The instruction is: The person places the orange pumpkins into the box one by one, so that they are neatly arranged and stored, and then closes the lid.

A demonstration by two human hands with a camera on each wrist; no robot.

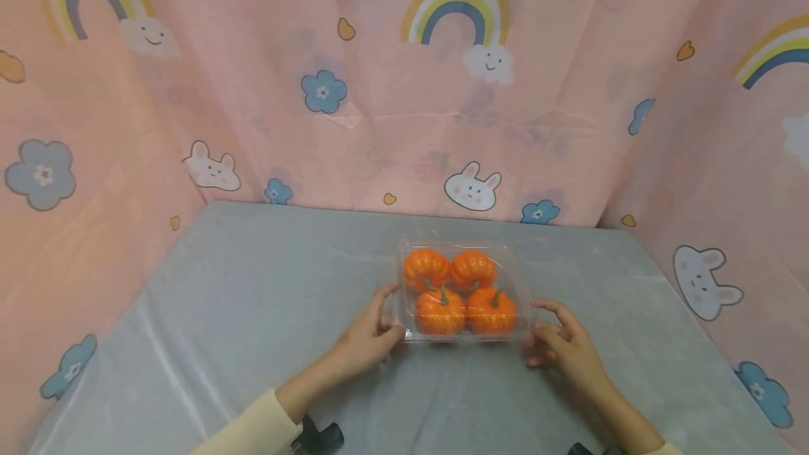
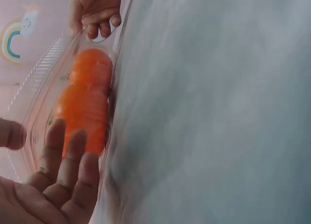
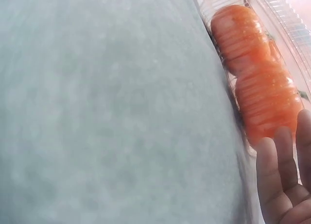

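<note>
A clear plastic clamshell box (image 1: 524, 293) holds several small orange pumpkins (image 1: 441, 311) with green stems, set in two rows. At the box's left side is my left hand (image 1: 369, 332), thumb by the front corner and index finger along the side. Its spread fingers (image 2: 73, 161) lie against or just before the clear wall in the left wrist view. My right hand (image 1: 565, 343) is at the opposite side, its index fingertip at the box's right edge. The right wrist view shows its loosely extended fingers (image 3: 272, 175) beside the front wall; whether they touch is unclear.
Grey cloth covers the table (image 1: 253, 286) beneath the box. Pink curtains (image 1: 379, 153) printed with rainbows, rabbits and flowers close off the back and both sides. A black wrist mount (image 1: 319, 437) shows below the left sleeve.
</note>
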